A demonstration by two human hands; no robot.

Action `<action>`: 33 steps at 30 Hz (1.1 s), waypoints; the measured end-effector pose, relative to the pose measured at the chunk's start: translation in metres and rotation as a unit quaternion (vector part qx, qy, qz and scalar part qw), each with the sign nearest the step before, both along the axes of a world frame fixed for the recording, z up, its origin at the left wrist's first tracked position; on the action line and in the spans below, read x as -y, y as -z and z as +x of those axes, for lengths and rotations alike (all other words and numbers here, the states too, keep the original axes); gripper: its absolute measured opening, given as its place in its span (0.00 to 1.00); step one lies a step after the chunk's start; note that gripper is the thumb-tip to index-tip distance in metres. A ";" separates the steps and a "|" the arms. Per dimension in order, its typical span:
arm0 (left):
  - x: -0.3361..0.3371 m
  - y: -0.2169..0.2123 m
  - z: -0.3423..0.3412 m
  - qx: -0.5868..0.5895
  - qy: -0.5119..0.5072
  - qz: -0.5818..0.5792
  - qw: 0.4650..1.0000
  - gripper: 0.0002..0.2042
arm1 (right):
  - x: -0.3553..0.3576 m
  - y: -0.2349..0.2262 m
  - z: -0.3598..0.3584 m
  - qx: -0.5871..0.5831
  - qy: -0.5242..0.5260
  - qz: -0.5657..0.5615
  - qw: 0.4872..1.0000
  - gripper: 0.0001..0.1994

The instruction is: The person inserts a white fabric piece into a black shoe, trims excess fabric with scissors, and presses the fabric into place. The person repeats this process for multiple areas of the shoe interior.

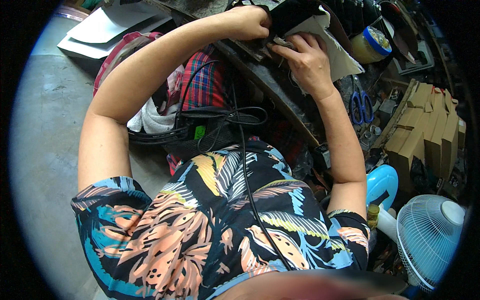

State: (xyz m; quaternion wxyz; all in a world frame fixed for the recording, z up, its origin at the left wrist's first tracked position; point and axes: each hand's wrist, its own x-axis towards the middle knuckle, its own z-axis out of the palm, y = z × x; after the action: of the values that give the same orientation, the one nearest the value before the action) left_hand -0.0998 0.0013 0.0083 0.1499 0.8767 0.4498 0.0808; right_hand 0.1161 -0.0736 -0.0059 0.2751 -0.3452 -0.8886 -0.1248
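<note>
Just above and left of the blue-handled scissors lies frayed off-white cloth. The right hand bends its fingers over it; I cannot tell whether they pinch. The left hand, farther up-left of the scissors, curls, contents hidden. Steady, even pressure near the frayed edge should limit slipping.

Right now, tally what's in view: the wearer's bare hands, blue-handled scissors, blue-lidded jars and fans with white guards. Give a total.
Left hand and right hand: 2
Blue-handled scissors: 1
Blue-lidded jar: 1
White-guarded fan: 1
Total: 5
</note>
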 end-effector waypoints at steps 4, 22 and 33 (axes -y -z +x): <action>0.005 -0.015 -0.008 0.028 -0.035 -0.114 0.992 0.10 | -0.003 0.003 0.004 -0.013 -0.013 -0.029 0.999 0.15; 0.026 -0.011 0.018 -0.027 0.034 0.179 0.983 0.16 | -0.031 0.010 0.000 -0.304 0.031 -0.358 0.882 0.09; -0.003 -0.027 0.009 -0.072 0.004 -0.074 0.995 0.12 | -0.022 0.017 0.001 -0.133 0.021 -0.092 0.987 0.19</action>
State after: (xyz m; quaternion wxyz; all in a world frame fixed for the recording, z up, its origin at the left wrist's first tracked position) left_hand -0.0913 0.0042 0.0356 0.1818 0.8685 0.4609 -0.0164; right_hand 0.1167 -0.0512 -0.0226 0.3552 -0.4012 -0.8443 -0.0015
